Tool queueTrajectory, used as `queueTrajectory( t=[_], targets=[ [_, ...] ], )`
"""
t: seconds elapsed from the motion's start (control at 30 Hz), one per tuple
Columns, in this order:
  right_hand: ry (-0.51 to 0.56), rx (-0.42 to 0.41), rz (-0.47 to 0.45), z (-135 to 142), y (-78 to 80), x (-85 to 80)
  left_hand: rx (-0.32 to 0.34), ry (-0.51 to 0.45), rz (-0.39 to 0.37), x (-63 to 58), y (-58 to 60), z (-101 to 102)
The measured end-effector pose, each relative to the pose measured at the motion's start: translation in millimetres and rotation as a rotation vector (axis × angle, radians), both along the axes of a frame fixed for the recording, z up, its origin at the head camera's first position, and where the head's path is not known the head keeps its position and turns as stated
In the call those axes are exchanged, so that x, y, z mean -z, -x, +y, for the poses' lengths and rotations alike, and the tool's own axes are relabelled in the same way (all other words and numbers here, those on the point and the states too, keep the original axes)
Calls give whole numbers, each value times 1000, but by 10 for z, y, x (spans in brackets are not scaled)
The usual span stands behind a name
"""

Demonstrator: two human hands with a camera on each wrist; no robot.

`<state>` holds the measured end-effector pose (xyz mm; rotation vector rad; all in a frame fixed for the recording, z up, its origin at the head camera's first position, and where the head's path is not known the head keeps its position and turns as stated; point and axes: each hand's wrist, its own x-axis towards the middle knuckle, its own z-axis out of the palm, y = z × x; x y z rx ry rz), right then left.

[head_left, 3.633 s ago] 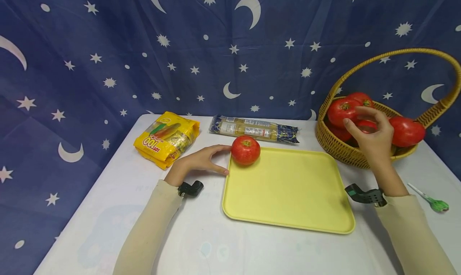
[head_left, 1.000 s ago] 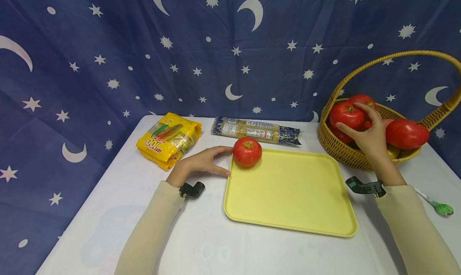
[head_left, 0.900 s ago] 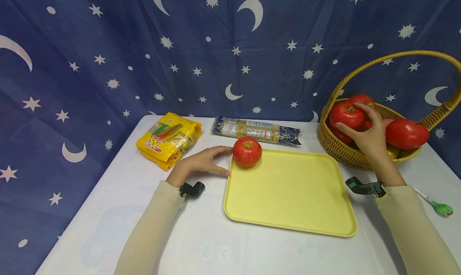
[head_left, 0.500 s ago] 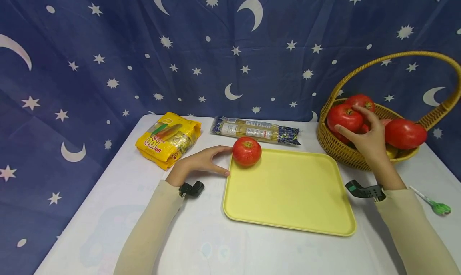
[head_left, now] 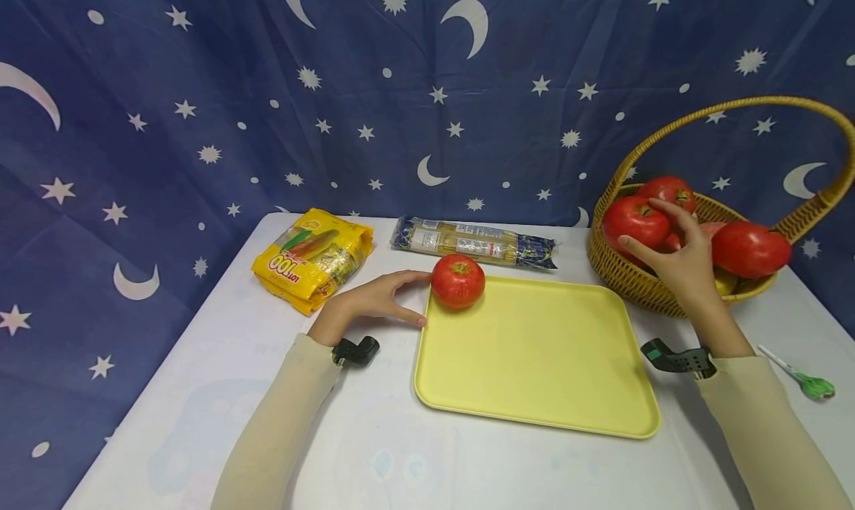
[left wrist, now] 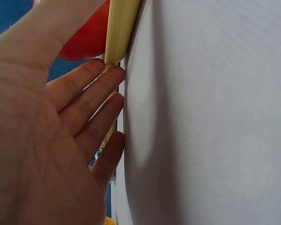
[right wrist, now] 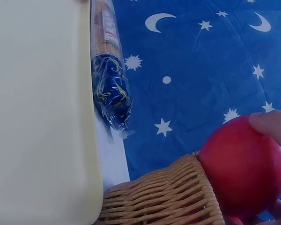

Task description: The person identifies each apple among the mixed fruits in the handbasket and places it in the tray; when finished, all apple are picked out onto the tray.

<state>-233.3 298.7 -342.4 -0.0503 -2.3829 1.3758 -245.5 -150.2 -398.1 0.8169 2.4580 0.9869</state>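
At the basket's near left side, my right hand grips a big red tomato, thumb on one side and fingers on the other. In the right wrist view this tomato bulges over the wicker rim, with the fingers partly cut off by the frame. The wicker basket holds several more tomatoes. My left hand lies at the left edge of the yellow tray, fingers extended and thumb apart. Beside its fingertips, another tomato sits in the tray's far left corner.
A yellow packet lies at the back left of the white table. Clear packs of spaghetti lie behind the tray. A green lollipop is at the right. The basket's tall handle arches above the tomatoes.
My right hand has come down onto the tomato in the basket, and the tomato has shifted slightly left and toward me. The left hand and the tray's tomato stay where they were.
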Motion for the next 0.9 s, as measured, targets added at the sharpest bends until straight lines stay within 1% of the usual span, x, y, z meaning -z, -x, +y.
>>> queueTrajectory(
  t=[0.27,0.6,0.9],
  targets=[
    [-21,-20,6,-11,-31,8,6,-1,-1,7,5,3],
    [-40,-54,19,-75,-60,20,-2,7,6,19,26,-16],
    [-29,-68,81,-124,-90,41,-3,15,-4,8,13,-7]
  ],
)
